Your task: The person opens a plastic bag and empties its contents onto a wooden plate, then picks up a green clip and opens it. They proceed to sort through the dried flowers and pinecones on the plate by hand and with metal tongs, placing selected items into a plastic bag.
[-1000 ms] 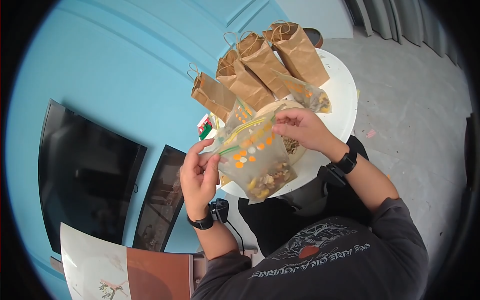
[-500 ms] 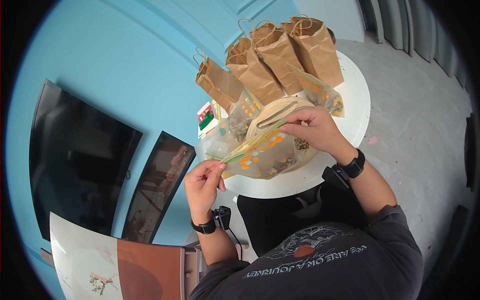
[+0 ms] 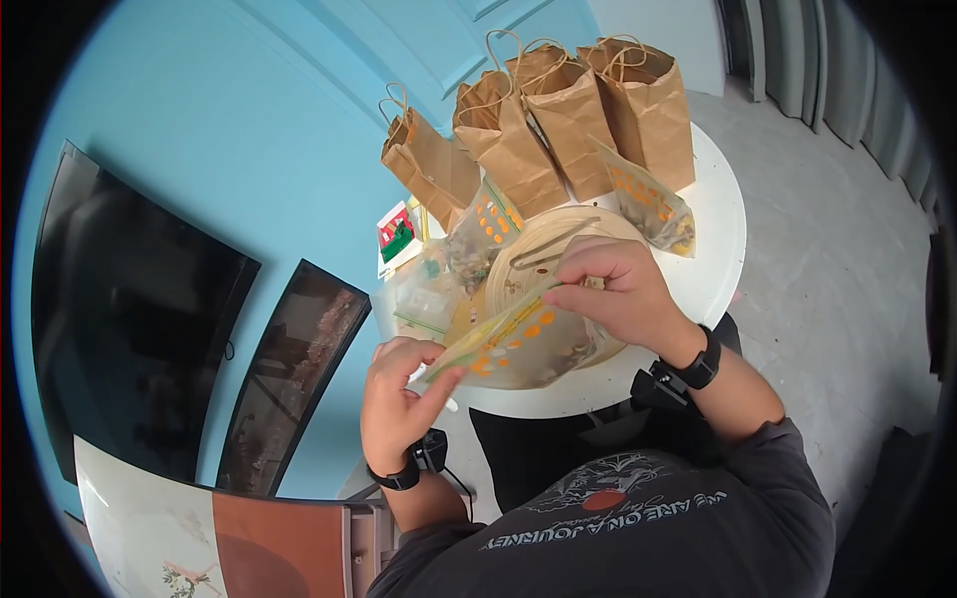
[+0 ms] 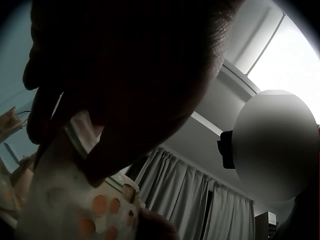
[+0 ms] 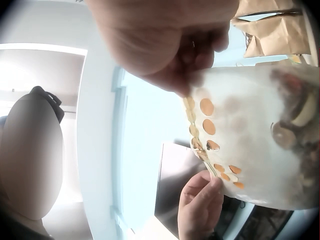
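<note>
With the pouch [image 3: 526,359] as the clock's centre in the head view, the left hand [image 3: 399,396] sat at 8 o'clock and the right hand [image 3: 618,295] at 2. Each pinched one end of the pouch's top edge between thumb and fingers. The pouch was tilted, above the table [image 3: 720,199] near its rim; whether its bottom touched anything could not be told.

The step in hand seemed to be work along the zip strip [image 3: 510,319]; whether it was sealed did not show. The next move would probably call for keeping one end taut while the other fingers pressed along it.

Room was tight from 11 to 1 o'clock, where the near pouch [image 3: 485,239], the plate [image 3: 553,221] bearing tongs [image 3: 555,241], and the paper bags [image 3: 513,145] crowded. The far pouch [image 3: 653,204] stood past 1. The table's rim ran just below at 6, the left hand out beyond it. Bare tabletop between 2 and 3, past the right hand, offered more space.
</note>
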### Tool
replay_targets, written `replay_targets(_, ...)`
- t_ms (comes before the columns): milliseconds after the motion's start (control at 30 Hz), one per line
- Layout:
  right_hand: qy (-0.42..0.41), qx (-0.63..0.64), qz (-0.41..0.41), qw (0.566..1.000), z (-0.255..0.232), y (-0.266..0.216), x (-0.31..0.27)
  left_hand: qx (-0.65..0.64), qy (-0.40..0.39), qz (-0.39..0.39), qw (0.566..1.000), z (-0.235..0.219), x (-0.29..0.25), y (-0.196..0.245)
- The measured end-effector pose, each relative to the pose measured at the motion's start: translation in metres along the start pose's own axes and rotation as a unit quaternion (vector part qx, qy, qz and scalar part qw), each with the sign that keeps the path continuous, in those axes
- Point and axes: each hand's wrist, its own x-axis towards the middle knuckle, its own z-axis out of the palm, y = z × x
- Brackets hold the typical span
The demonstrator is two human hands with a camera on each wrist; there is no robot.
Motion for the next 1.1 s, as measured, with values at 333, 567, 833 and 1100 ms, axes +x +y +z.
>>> replay_targets(333, -0.091, -0.035, 0.104, 0.99, -0.014, -0.016, 0.016, -0.22, -0.083, -0.044, 0.971, 0.017, 0.029, -0.01)
replay_targets(567, -0.112, -0.021, 0.043, 0.993, -0.006, 0.004, 0.017, -0.132, -0.08, -0.023, 0.988, 0.013, 0.039, 0.008)
replay_targets(833, -0.18, 0.001, 0.056, 0.982, 0.021, -0.001, 0.029, -0.16, -0.078, -0.065, 0.982, 0.005, 0.021, -0.01)
replay_targets(1100, -0.187, -0.015, -0.034, 0.982, 0.059, 0.006, 0.037, -0.175, -0.046, -0.091, 0.979, -0.004, 0.009, -0.009)
